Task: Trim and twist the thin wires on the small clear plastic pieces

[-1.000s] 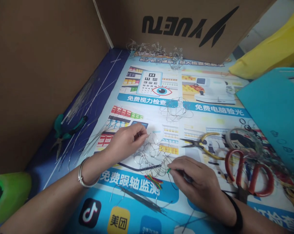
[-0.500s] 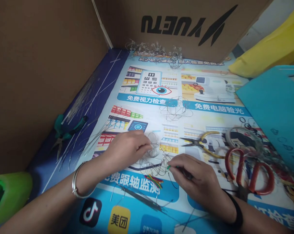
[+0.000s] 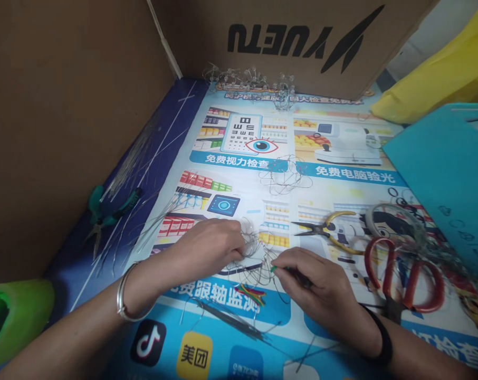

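A tangle of thin silver wire loops [image 3: 255,258] lies on a printed poster mat [image 3: 342,174]. My left hand [image 3: 211,248], a silver bangle on its wrist, is closed with its fingertips pinching the left side of the tangle. My right hand [image 3: 318,287], a black band on its wrist, is closed in a pinch on a small green-tipped piece [image 3: 274,268] at the tangle's right edge. A few short coloured strands [image 3: 251,293] lie just below the tangle, between my hands.
A second wire tangle [image 3: 286,175] lies farther back. Yellow-handled pliers [image 3: 328,229] and red-handled scissors [image 3: 401,279] lie to the right, green-handled pliers [image 3: 104,211] and straight wires to the left. Cardboard walls [image 3: 65,105] stand left and behind; a teal folder [image 3: 445,174] is at the right.
My left hand has moved right and closed in on the wire tangle. My right hand has edged up and left toward it. The tangle looks more bunched.
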Tool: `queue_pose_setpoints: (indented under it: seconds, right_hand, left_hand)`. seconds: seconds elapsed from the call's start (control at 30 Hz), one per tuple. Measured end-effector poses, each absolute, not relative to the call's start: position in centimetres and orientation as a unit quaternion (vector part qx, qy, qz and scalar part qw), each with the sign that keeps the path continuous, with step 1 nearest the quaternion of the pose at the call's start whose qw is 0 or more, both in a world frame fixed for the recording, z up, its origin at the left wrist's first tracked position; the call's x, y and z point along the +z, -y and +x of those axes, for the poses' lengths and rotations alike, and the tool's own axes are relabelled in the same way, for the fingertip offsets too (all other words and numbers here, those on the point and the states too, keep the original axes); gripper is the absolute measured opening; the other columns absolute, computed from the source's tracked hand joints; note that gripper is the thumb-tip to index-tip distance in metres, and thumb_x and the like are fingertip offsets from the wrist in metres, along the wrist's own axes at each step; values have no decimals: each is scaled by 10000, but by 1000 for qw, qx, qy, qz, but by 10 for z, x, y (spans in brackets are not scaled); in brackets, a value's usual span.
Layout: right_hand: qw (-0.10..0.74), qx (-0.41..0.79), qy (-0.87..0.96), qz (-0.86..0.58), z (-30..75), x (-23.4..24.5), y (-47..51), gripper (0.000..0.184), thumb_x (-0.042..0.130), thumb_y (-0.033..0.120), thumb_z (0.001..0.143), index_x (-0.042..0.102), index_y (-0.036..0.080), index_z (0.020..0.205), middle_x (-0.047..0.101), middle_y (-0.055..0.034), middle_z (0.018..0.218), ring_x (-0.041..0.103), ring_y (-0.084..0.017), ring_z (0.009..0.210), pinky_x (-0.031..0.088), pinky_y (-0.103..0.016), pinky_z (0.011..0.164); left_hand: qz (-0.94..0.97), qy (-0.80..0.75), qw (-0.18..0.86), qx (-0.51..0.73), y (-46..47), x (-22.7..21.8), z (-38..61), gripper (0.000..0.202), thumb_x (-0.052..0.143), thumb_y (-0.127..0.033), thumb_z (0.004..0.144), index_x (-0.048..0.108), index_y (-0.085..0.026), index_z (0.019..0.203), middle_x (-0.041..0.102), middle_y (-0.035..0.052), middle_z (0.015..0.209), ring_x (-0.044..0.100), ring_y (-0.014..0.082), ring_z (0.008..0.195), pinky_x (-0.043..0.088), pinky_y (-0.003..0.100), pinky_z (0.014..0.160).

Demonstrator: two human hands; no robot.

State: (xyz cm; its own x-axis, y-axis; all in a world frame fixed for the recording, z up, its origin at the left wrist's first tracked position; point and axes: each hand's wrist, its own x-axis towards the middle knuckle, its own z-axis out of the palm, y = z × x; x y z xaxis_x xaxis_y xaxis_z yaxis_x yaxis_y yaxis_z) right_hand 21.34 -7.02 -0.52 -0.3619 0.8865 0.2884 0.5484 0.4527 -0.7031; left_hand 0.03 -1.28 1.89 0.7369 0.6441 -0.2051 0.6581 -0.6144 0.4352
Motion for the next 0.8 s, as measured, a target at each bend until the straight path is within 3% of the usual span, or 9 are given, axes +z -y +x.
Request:
queue_pose_setpoints:
  seconds: [0.23, 0.43, 0.6, 0.8]
  right_hand:
    - [337, 255, 784, -455, 213, -2, 70, 127, 515, 92, 778, 584, 197, 797, 627, 5, 677, 571, -88, 582, 439, -178, 524]
    - [344, 244, 784, -456, 214, -5, 69, 139, 508, 87, 777, 582, 200, 813, 633, -3, 685, 576, -100, 589, 442, -190, 520]
    - [337, 248, 784, -458, 216, -6, 69, 138, 502, 88, 774, 577, 200, 804, 624, 5, 676, 572, -96, 581, 437, -191, 523]
    - [338, 249, 781, -463, 216, -6, 68, 133, 502, 93, 770, 575, 201, 792, 623, 7, 677, 569, -94, 583, 432, -190, 520]
  left_hand:
    - [913, -334, 234, -15, 13, 19, 0, 156, 462, -206, 856, 613, -196, 820, 591, 18, 836, 548, 157, 781, 373, 267, 652]
    - [891, -345, 292, 40, 8, 21, -6, 92, 475, -153, 801, 562, -184, 791, 576, -3, 817, 514, 114, 717, 351, 224, 602]
    - [847, -376, 368, 82, 0, 14, -13, 101, 457, -103, 750, 535, -168, 759, 528, -24, 674, 457, 84, 599, 345, 200, 553]
    - [779, -426, 444, 123, -3, 7, -16, 38, 484, -153, 764, 507, -169, 789, 503, -34, 648, 450, 70, 565, 356, 187, 518]
